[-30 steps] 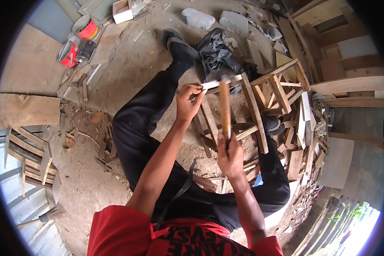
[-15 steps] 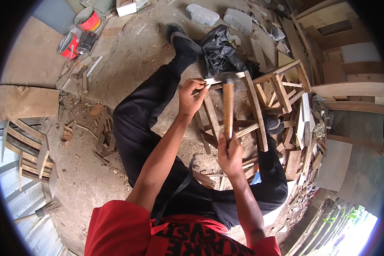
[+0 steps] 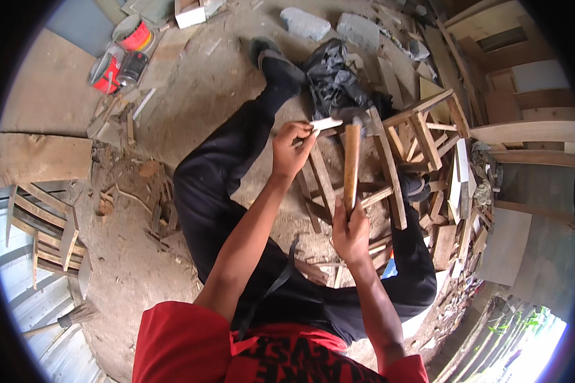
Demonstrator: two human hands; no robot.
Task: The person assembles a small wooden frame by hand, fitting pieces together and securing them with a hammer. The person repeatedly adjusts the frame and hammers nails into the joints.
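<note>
My right hand is wrapped round the wooden handle of a hammer, held upright in view, its blurred head beside the frame's upper end. The fingers of my left hand are pinched at the near end of a short pale strip of wood. Whether a nail is also between those fingers cannot be made out. Below and between my hands stands a small wooden frame with long side pieces and cross rails, between my spread legs.
A second wooden frame leans at the right, with scrap boards around it. A black plastic bag lies beyond my hands. Red cans stand far left. Slatted wooden pieces and a brush are at the left.
The hammer head has shifted right, off the pale strip, so more of the strip shows. My left hand still pinches at the strip's end. The whole view has shifted slightly.
</note>
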